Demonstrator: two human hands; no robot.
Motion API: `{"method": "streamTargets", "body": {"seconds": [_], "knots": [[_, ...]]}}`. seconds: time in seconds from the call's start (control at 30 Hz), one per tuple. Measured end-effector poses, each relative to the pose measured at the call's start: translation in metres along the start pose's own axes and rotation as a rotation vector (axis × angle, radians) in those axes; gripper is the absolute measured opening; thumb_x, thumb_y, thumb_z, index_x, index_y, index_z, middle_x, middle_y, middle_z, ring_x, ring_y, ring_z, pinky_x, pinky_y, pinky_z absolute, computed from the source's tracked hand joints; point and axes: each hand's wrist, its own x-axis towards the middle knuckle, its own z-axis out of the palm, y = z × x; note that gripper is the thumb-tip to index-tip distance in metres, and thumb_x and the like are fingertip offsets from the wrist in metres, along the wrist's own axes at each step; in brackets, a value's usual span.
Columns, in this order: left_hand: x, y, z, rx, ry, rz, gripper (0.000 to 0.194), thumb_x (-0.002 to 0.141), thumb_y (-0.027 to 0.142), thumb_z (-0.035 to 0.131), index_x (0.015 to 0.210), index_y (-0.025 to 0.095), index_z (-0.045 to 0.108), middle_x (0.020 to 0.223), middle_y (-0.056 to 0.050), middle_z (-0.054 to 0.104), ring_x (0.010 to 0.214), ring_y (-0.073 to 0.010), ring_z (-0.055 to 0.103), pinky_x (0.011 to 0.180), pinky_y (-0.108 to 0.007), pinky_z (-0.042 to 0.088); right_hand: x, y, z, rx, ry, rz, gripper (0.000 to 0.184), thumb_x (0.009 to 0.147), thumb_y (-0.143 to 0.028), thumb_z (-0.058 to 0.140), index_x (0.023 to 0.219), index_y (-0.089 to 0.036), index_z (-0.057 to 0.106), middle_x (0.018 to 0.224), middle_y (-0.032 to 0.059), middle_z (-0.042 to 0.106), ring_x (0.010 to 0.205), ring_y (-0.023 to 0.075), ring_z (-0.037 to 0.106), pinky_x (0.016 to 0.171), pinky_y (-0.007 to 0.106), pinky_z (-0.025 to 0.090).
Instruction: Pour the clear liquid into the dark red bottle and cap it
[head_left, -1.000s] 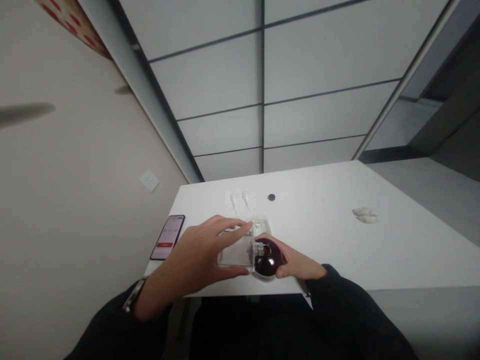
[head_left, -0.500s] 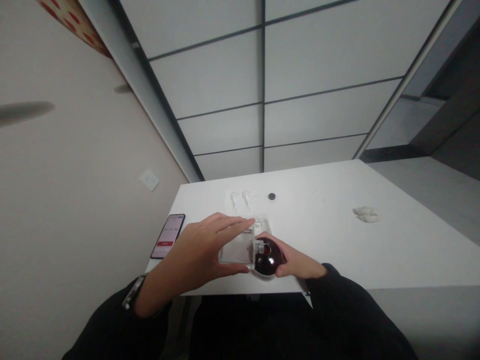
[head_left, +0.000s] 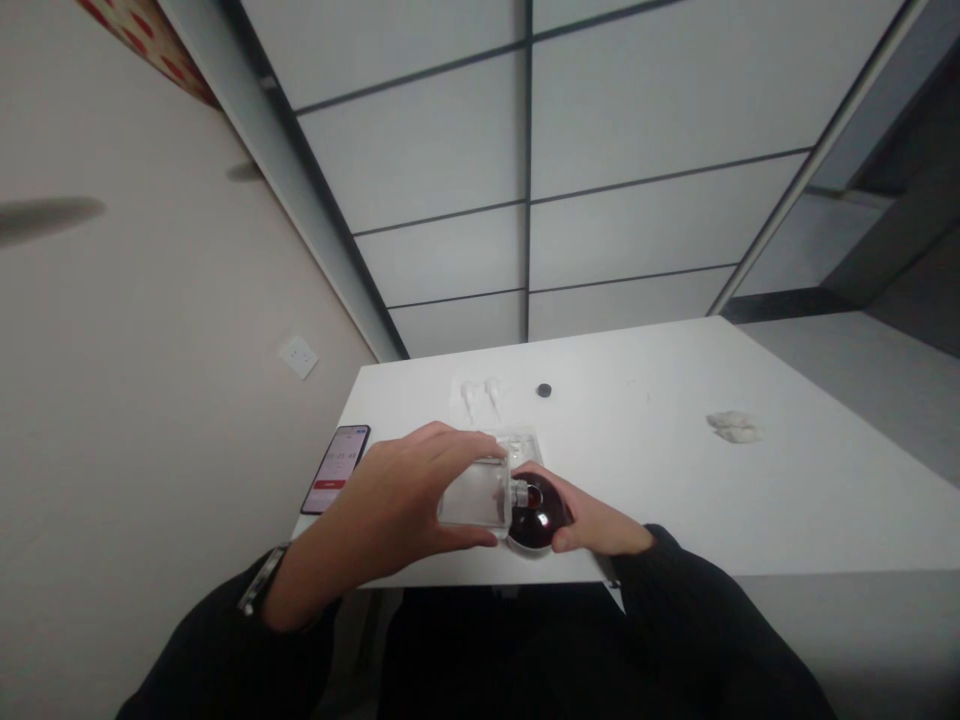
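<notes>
My left hand [head_left: 409,490] is closed around a clear rectangular glass bottle [head_left: 476,498], tipped on its side with its neck pointing right. That neck meets the opening of a dark red-brown round bottle [head_left: 534,525]. Around the dark bottle's right side wraps my right hand [head_left: 589,515], holding it on the table near the front edge. Some of both bottles is hidden by my fingers. Just behind them lies a clear, shiny tray-like piece [head_left: 525,445], partly covered by the hands.
A phone [head_left: 336,470] lies at the table's left edge. Two small white pieces [head_left: 480,398] rest on a pale sheet at the back, with a dark round cap [head_left: 544,390] to their right. Crumpled whitish tissue [head_left: 735,427] lies farther right. A wall stands close on the left.
The clear bottle stays at the dark bottle's opening. My left index fingertip has shifted slightly left along the clear bottle; the view has moved very little.
</notes>
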Motion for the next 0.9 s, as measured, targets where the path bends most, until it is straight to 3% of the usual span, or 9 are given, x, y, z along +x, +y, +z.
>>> {"method": "streamTargets", "body": {"seconds": [0.9], "knots": [[0.0045,0.0015,-0.0037,0.053,-0.001,0.044,0.062,0.083,0.045,0.090,0.137,0.026,0.066,0.138,-0.004,0.075,0.123,-0.0286,0.072,0.094,-0.041,0.061,-0.0004,-0.0006,-0.0005,-0.037,0.008,0.010,0.095,0.064,-0.069,0.095,0.135,-0.020,0.055,0.130,0.0112,0.063,0.121,0.0316,0.058,0.113,0.050,0.039]]}}
